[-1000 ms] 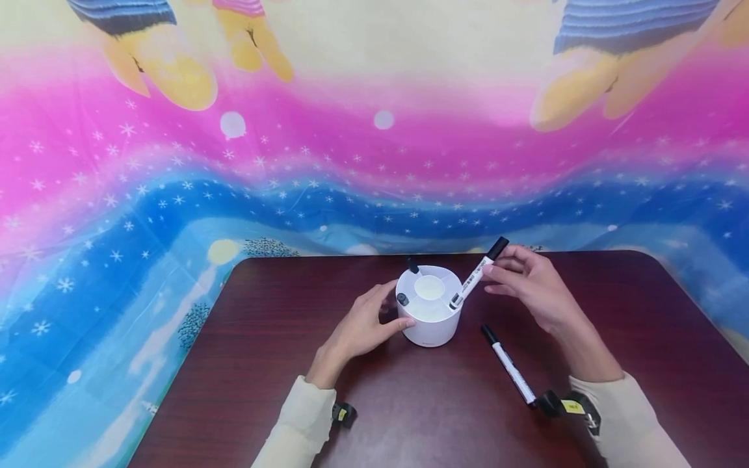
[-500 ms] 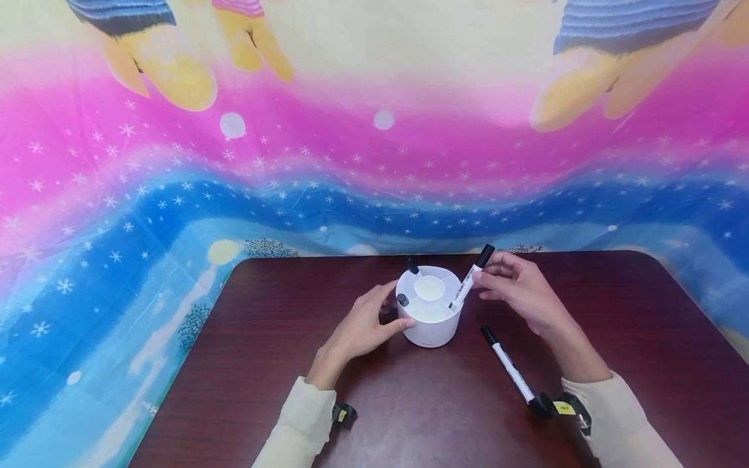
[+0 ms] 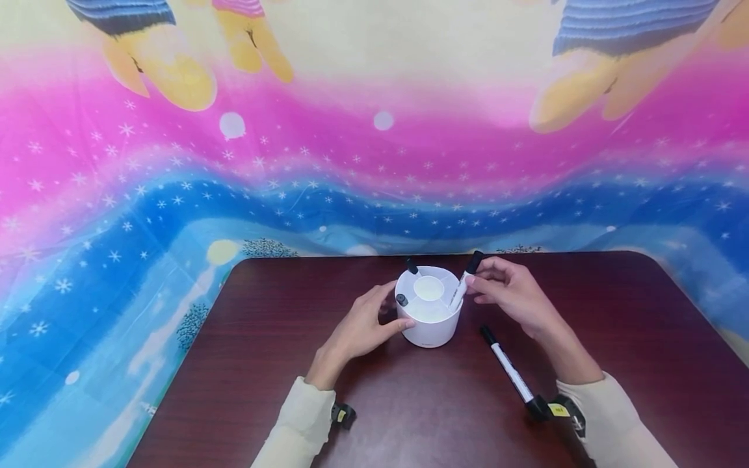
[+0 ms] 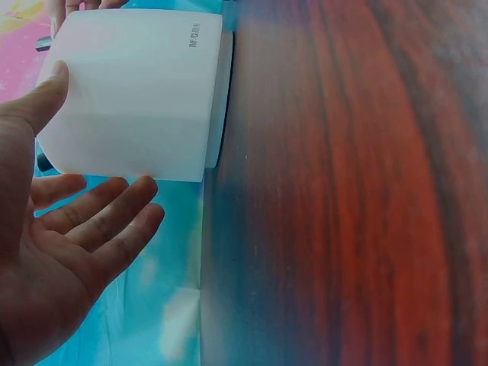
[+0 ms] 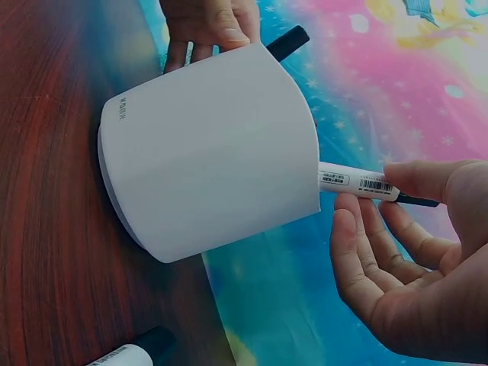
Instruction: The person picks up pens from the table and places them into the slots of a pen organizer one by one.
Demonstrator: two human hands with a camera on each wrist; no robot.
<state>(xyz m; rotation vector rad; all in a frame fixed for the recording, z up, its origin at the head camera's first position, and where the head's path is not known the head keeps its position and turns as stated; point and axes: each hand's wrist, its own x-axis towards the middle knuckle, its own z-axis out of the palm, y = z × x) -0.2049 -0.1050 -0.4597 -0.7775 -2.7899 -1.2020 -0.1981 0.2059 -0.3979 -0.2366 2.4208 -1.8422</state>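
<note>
Black-capped marker pen (image 3: 459, 294) pinched in the right grip (image 3: 508, 294), its lower end inside the white pen organizer (image 3: 429, 333).
The pen leans cap-up in a compartment at the organizer's right, the right grip's thumb and fingers narrow on its barrel just below the cap. The left grip (image 3: 361, 326) holds the organizer's left side, thumb on the front wall. Two dark pen ends (image 3: 402, 299) show in other compartments; a second marker (image 3: 512, 372) lies on the brown counter (image 3: 263, 312).

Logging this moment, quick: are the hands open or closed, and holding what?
Left hand: open, resting against the pen holder.
Right hand: closed, pinching a marker partly inside the pen holder.
</note>
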